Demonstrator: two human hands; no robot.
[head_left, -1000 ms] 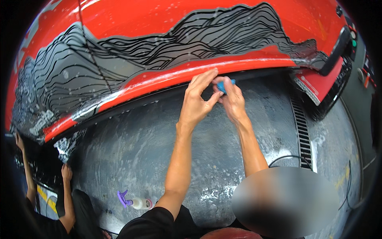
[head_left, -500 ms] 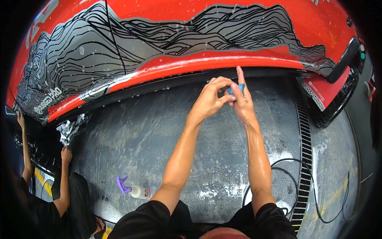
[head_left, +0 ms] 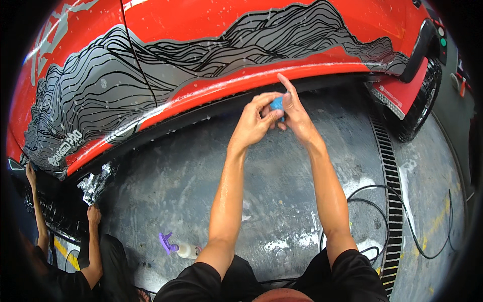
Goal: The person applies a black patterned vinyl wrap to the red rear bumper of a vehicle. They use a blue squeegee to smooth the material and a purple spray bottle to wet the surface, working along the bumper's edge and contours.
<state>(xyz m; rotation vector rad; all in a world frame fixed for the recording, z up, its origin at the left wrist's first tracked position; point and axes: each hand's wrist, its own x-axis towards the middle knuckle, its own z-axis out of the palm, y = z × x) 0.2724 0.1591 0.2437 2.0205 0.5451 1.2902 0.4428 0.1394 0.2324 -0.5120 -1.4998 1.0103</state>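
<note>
In front of me, a small soft-looking blue lump (head_left: 276, 103), like a piece of clay, is between my two hands. My left hand (head_left: 255, 120) pinches it with curled fingers. Against its other side presses the thumb of my right hand (head_left: 299, 117), whose index finger points up and away; its lower fingers are partly hidden. Both hands are in the air before the lower side of a wet red car (head_left: 221, 81). A grey graphic (head_left: 191, 58) with black wavy lines covers much of its panel.
A spray bottle (head_left: 187, 250) with a purple trigger stands on the wet grey floor (head_left: 176, 186). To the right run a drain grate (head_left: 392, 201) and a looped black hose (head_left: 410, 234). A red mud flap (head_left: 400, 93) hangs by the wheel. At left, a co-worker's hand (head_left: 93, 215) is near the other wheel.
My view has shifted, so the car sits more slanted. My hands stay together at the blue lump, and the fingers have shifted around it, showing more of it.
</note>
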